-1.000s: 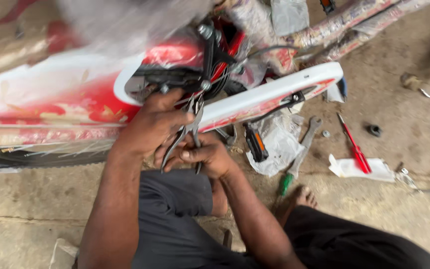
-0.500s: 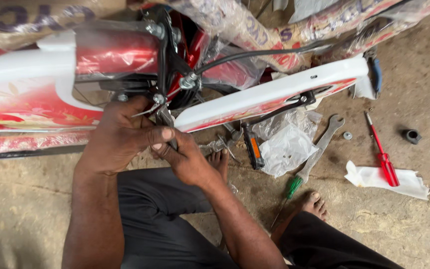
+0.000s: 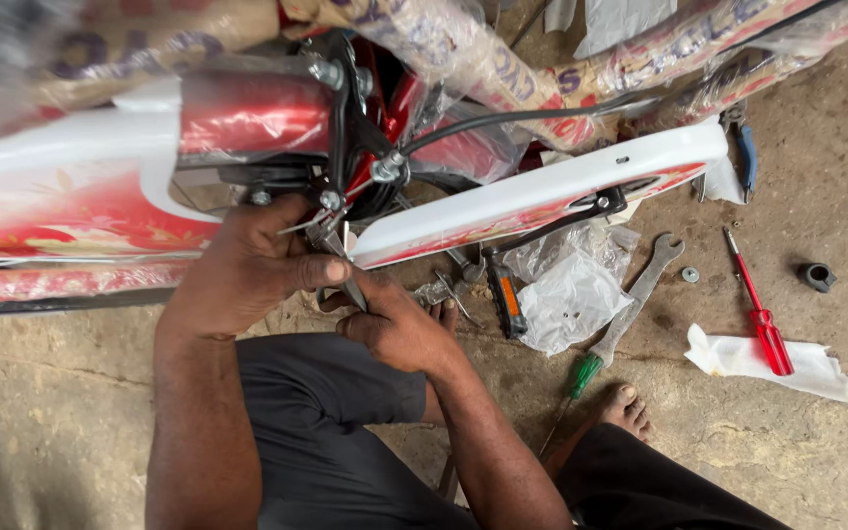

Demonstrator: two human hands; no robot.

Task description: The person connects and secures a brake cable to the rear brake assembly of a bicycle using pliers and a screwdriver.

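Both hands are on the job: left hand wraps the brake bolt area, right hand pinches a slim metal tool up at it, under the red-and-white mudguard. Risk: smooth steel on a small nut, so the tool could slip and gouge the glossy paint or a knuckle. Loose spanner and red screwdriver lie on rough concrete by a crinkled plastic bag.

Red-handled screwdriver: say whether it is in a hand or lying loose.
Lying loose. The red-handled screwdriver lies on the concrete floor, its handle across a white rag, no hand near.
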